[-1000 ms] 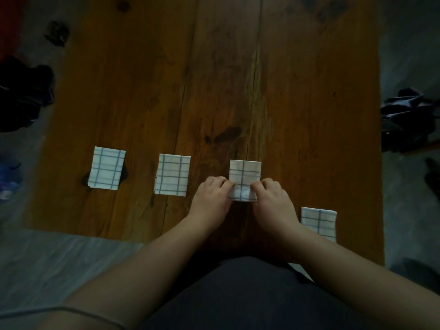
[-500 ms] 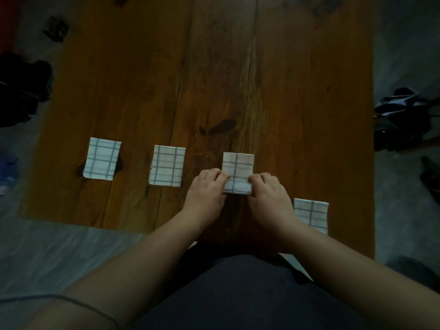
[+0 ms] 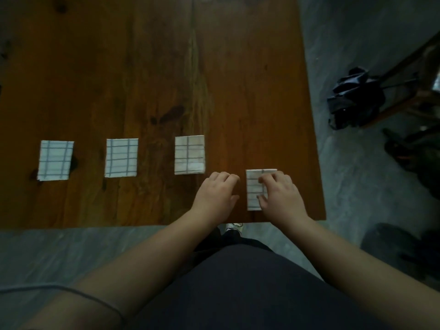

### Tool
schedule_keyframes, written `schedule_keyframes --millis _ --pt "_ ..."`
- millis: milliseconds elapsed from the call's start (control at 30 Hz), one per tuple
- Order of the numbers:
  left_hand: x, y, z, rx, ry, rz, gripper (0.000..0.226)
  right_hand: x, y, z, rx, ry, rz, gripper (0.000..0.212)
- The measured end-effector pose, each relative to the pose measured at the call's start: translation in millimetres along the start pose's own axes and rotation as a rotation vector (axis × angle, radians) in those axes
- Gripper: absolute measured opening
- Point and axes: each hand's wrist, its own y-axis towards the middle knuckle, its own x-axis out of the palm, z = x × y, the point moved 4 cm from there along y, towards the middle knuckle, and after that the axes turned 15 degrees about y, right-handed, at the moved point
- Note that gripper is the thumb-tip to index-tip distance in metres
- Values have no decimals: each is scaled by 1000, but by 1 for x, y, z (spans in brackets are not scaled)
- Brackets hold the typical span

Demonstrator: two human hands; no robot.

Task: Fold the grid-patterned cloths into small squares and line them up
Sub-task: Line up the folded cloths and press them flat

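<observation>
Cloth of white grid-patterned fabric (image 3: 252, 194), folded, lies by the brown wooden counter's (image 3: 238, 79) front right corner, grasped by the right grip (image 3: 281, 196); the left grip (image 3: 216, 196) rests alongside, loosely curled, released.

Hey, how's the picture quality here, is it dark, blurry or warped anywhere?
Head view: dim, the table darkest at top left; the grid on the leftmost cloth is smeared; left hand and right hand look sharp; no glare; the wide-angle lens makes the arms loom large at the bottom.
</observation>
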Motion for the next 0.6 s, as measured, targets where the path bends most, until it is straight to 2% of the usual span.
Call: schedule_keyframes --millis 167,333,600 --pt "16 2 36 115 15 -69 48 -3 -25 34 121 27 -20 45" --pt "25 1 47 150 63 -80 48 2 -35 44 136 43 -46 42" --pt "20 16 27 48 119 -69 54 2 -9 24 61 39 -53 34"
